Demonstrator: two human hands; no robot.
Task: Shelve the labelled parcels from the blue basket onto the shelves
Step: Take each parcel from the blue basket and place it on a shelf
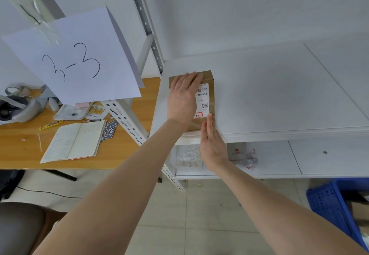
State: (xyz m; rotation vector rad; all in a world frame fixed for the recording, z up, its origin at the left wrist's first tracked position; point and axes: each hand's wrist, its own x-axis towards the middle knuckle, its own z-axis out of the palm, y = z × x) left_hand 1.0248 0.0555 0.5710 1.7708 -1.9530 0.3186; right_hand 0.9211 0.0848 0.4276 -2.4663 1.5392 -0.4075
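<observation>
as the left hand and right hand pressed it open-palmed, one parcel lay shelved.
the blue basket seemingly held more.

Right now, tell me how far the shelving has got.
Done: one brown parcel labelled 3-1 lies flat on the white shelf, near its front left corner. In hand: the left hand lies flat on top of it and the right hand touches its near edge, probably squaring it. Left: the blue basket on the floor seems to hold more cardboard but is mostly out of frame.
</observation>
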